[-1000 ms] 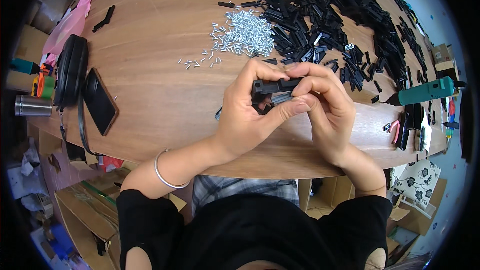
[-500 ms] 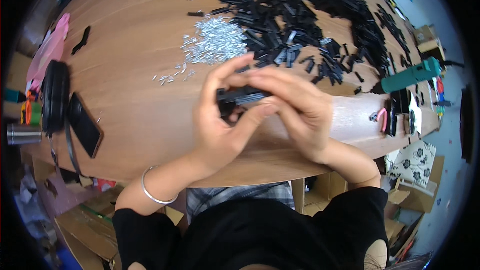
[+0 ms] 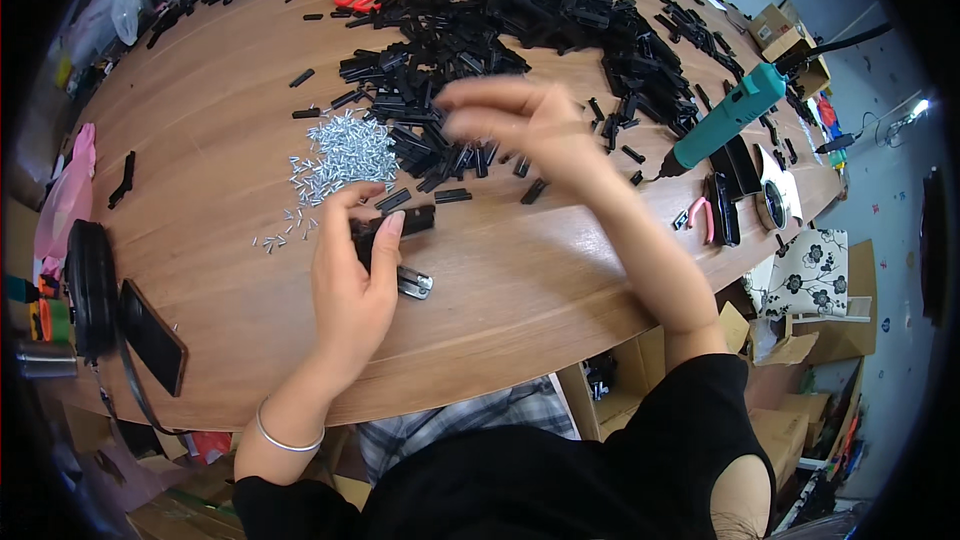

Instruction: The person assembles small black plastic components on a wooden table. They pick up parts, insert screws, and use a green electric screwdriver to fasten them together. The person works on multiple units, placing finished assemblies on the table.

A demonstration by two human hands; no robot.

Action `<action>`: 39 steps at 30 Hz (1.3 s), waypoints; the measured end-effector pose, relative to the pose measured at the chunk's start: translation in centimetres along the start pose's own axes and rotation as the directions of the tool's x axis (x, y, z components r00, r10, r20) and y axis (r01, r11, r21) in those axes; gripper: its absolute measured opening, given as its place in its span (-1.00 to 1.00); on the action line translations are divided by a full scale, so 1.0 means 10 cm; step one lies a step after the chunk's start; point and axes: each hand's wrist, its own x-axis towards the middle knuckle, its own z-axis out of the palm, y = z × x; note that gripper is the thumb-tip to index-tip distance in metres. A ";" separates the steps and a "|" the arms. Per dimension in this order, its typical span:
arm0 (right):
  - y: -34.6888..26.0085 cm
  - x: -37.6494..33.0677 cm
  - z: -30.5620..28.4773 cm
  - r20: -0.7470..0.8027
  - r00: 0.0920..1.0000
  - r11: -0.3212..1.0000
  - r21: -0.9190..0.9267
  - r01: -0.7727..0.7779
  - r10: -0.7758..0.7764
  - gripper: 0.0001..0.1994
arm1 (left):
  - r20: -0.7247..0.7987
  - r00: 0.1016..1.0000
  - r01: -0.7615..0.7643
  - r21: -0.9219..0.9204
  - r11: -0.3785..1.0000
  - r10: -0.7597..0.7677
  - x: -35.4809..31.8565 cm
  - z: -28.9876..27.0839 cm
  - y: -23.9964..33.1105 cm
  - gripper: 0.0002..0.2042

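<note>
Bright, fairly even indoor light; pale sheen on worktop (image 3: 520, 275). Small white glare spot against right-hand wall (image 3: 885, 200). Right grip (image 3: 535, 125) smeared by motion blur; left grip (image 3: 355, 275) sharper. Fisheye distortion bows worktop edge; corners fall to black.

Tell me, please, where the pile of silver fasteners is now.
In the head view, the silver fasteners lie left of centre on the table, beyond the left hand and beside the black parts.

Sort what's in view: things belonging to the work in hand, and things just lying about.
Likely part of the work:
black part in the left hand
heaped black parts near the right hand
small silver fasteners
teal power tool

Apparently just lying about:
phone
black case
pink bag
</note>
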 end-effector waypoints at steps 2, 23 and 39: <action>0.46 0.36 -0.45 -0.404 0.910 0.960 -0.279 -0.024 -0.095 -0.72 | 0.149 0.989 -0.047 0.268 0.962 0.007 0.09 -0.07 -0.03 -0.88; 0.09 -0.41 0.02 0.138 0.666 0.619 -0.271 0.738 -0.733 -0.80 | 0.468 0.852 0.519 -0.704 0.484 -0.233 -0.02 -0.02 0.08 -0.62; 0.91 -0.09 -1.13 -0.541 0.829 0.726 -0.626 -0.285 -0.142 -0.76 | 0.531 0.793 0.595 -0.569 0.568 -0.299 0.05 -0.15 0.09 -0.74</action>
